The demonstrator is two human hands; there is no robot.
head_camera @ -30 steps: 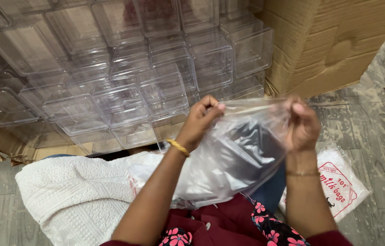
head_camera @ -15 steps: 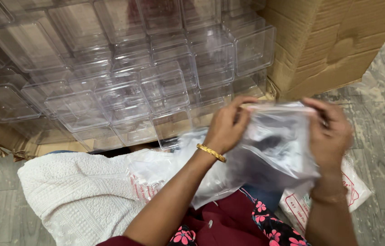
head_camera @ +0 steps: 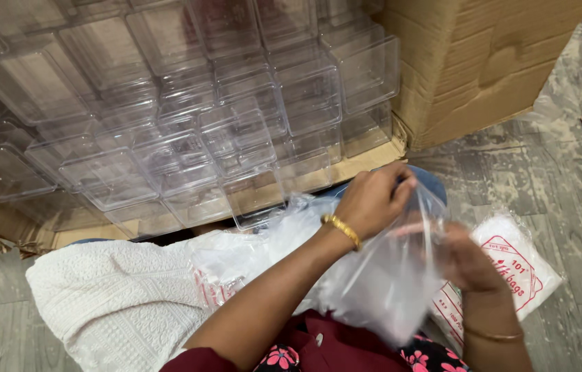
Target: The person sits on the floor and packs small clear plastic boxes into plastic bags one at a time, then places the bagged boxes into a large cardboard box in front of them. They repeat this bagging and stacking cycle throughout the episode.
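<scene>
1. Two hands work on one clear plastic bag (head_camera: 380,289), which hangs in front of the person's dark red floral garment (head_camera: 332,348), nearest the camera.
2. At the bag's right edge, the right hand (head_camera: 473,265) sits partly behind the film and blurred; its fingers look closed on the plastic, though their exact grip cannot be told. A thin bangle (head_camera: 494,336) circles that wrist.
3. At the bag's top edge, the left hand (head_camera: 373,200) has its fingers bunched together, pinching the film at the rim. A gold bangle (head_camera: 343,229) rings that wrist, just below the bag's upper left corner.
4. Left of the bag lies a white textured cloth (head_camera: 119,303), with crumpled clear bags (head_camera: 249,258) between cloth and bag, touching both.
5. Right of the bag, a flat packet of plastic bags (head_camera: 511,272) with red print rests on the grey floor (head_camera: 552,165), partly hidden by the right hand.
6. Just beyond the bag's top, a blue rim (head_camera: 432,184) of something shows; what it is cannot be told.
7. Beyond the bag, a stack of clear plastic boxes (head_camera: 187,110) leans out of an open cardboard carton (head_camera: 477,62), which stands farthest from the bag.
</scene>
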